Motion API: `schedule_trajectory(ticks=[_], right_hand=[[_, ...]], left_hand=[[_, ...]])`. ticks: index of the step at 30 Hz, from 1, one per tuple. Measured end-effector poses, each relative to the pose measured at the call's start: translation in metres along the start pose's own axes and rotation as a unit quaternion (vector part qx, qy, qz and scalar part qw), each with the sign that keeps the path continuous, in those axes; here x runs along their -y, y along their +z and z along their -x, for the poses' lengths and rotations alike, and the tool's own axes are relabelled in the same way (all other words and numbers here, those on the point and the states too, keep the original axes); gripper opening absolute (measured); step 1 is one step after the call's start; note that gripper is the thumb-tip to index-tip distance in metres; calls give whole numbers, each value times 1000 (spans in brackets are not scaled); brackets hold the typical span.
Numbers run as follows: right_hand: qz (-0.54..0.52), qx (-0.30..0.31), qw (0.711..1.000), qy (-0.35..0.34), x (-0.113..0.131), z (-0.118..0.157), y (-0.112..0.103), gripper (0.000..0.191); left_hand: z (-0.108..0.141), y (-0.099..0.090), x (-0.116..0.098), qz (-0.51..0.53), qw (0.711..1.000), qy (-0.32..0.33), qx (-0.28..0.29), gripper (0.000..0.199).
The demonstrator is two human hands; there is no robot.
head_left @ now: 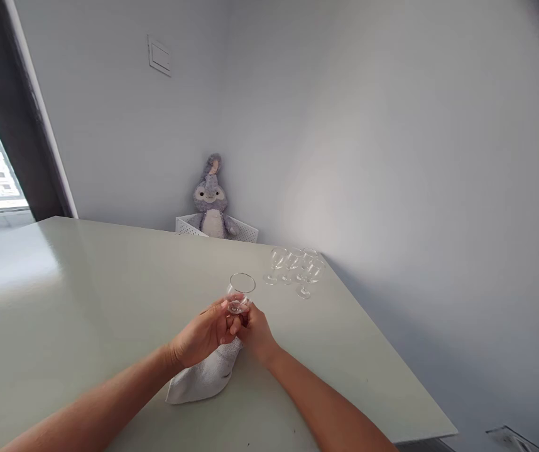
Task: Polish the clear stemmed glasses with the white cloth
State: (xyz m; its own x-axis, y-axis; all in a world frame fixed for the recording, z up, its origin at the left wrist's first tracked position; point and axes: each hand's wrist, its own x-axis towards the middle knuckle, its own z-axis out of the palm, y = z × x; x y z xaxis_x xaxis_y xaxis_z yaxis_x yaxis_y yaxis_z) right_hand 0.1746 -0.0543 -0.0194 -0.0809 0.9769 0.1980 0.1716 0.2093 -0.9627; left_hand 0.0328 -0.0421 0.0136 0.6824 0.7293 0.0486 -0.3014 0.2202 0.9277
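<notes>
A small clear wine glass [241,290] is held upright between my two hands above the table. My left hand [203,336] is closed around the lower bowl, its thumb on the glass. Close against it, my right hand [259,333] has its fingers curled in at the stem; the foot of the glass is hidden by the hands. A white cloth [203,376] lies on the table beneath my left hand, and its upper end reaches up to the fingers. Whether a hand also grips the cloth cannot be seen clearly.
Several more clear stemmed glasses [303,292] stand upright together near the table's back right corner. The glossy pale table [109,295] meets the wall on the right. Behind its far edge, a grey-purple plush toy [212,223] sits in a white perforated basket [248,232].
</notes>
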Motion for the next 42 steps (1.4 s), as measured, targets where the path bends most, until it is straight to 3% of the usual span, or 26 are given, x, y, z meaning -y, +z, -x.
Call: schedule_trajectory(ticks=[2,5,8,11,13,17,21,29,37,42], right_hand=[[30,-23,999,-5,-6,-3,0,31],[58,-59,996,-21,-13,-9,-7,36],[58,-125,990,-35,-21,-21,-25,33],[86,-191,978,-21,-33,-33,-53,27],[115,-227,967,-3,-41,-39,-72,25],[144,-276,950,24,-58,-48,-101,23],[164,-294,941,40,-70,-53,-113,18],[196,-304,930,61,-74,-56,-116,11],[241,-290,921,93,-74,-56,-117,19],[297,-278,906,118,-59,-49,-119,25]], left_hand=[[0,2,0,-43,999,5,-21,54],[-4,-6,4,-188,976,21,-108,54],[-10,-27,15,-413,895,52,-164,45],[-14,-46,28,-599,786,71,-138,37],[-14,-52,32,-649,751,69,-105,36],[-12,-49,31,-662,743,67,-73,36],[-11,-46,29,-665,741,78,-54,36],[-12,-49,29,-686,724,65,-42,39],[-11,-47,24,-678,731,69,-12,41],[-9,-43,21,-671,739,65,10,32]])
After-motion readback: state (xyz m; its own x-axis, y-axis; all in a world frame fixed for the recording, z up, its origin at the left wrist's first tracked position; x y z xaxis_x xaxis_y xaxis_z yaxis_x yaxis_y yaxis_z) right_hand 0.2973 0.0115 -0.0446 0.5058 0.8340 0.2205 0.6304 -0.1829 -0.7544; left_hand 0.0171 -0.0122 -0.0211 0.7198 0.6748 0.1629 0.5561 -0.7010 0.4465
